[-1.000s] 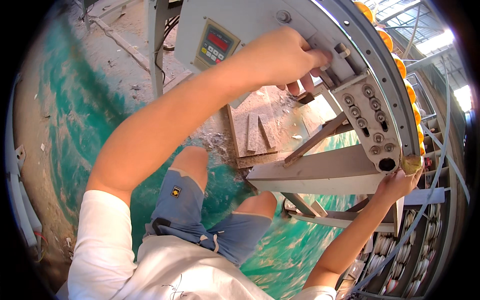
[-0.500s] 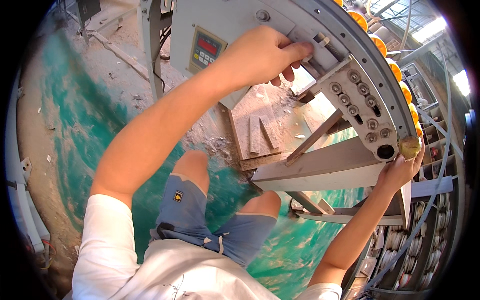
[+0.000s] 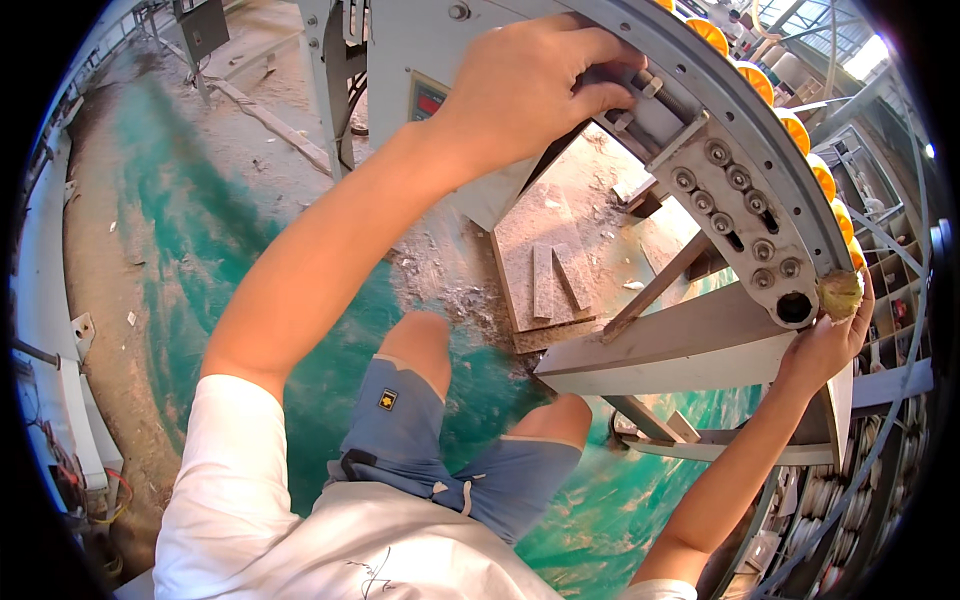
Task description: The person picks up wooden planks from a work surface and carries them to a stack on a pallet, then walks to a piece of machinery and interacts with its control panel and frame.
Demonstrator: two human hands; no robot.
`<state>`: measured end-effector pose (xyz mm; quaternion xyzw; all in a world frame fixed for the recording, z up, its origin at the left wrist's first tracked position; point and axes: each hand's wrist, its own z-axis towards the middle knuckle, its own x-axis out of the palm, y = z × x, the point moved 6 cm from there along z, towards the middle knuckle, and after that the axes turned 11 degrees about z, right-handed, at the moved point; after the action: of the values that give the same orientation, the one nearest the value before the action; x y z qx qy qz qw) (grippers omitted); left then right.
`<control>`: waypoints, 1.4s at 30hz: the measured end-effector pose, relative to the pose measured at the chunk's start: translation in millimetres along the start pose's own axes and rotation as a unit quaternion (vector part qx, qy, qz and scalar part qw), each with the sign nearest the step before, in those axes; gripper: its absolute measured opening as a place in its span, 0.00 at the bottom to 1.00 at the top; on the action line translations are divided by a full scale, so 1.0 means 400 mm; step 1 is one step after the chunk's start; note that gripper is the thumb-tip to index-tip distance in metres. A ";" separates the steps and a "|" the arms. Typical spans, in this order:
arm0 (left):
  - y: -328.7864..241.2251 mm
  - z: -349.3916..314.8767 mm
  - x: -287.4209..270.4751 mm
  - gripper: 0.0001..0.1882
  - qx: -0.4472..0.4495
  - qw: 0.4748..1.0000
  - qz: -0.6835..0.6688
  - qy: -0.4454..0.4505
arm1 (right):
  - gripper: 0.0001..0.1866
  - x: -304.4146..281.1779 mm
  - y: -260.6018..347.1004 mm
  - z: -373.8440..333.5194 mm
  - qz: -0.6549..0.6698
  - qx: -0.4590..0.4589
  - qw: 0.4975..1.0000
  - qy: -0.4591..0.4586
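Observation:
My left hand (image 3: 545, 85) reaches up to the grey machine's side. Its thumb and index finger close around the end of a threaded bolt (image 3: 655, 88) lying along the curved rail (image 3: 740, 110); the exact contact is partly hidden. Below the bolt, a metal bracket plate (image 3: 740, 215) carries several round socket screws and has a dark round hole at its lower end. My right hand (image 3: 822, 345) is wrapped around a ragged yellow-green lump (image 3: 840, 294) at the rail's lower end, with fingers curled behind it.
Yellow rollers (image 3: 790, 130) line the rail's outer edge. A control panel (image 3: 428, 97) is half covered by my left forearm. Steel beams (image 3: 670, 345) cross in front of my knees above a green, dusty floor. Wood strips (image 3: 545, 282) lie on a board; shelves (image 3: 890, 310) stand right.
The whole view has shifted, so the machine appears farther right. My left hand has moved up along the bolt, its fingers closing around the bolt's end. My right hand stays at the lump.

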<state>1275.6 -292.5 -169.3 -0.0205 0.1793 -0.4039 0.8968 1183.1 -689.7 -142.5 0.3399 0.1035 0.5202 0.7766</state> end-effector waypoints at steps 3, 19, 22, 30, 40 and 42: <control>0.010 -0.004 0.015 0.11 0.018 0.999 -0.035 -0.033 | 0.19 0.003 -0.001 0.000 -0.009 -0.007 1.000 0.001; -0.029 -0.011 0.029 0.08 0.044 0.996 0.030 -0.067 | 0.14 0.018 0.023 0.000 -0.003 -0.026 0.999 -0.023; -0.056 -0.030 -0.023 0.06 0.089 0.988 0.007 -0.129 | 0.13 0.034 0.035 -0.012 -0.002 -0.024 0.999 -0.036; -0.137 0.097 -0.105 0.10 0.197 0.954 0.076 -0.213 | 0.14 0.028 0.045 -0.012 -0.022 -0.017 0.999 -0.024; -0.124 0.120 -0.055 0.18 0.145 0.985 0.021 -0.092 | 0.20 0.071 0.075 -0.023 -0.318 -0.219 0.923 0.013; -0.112 0.120 -0.046 0.18 0.139 0.986 0.009 -0.089 | 0.19 0.071 0.070 -0.022 -0.340 -0.255 0.905 0.015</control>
<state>1248.2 -314.4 -110.8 0.0696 0.0411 -0.4138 0.9068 1170.4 -654.6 -126.0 0.0670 0.0886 0.2382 0.9649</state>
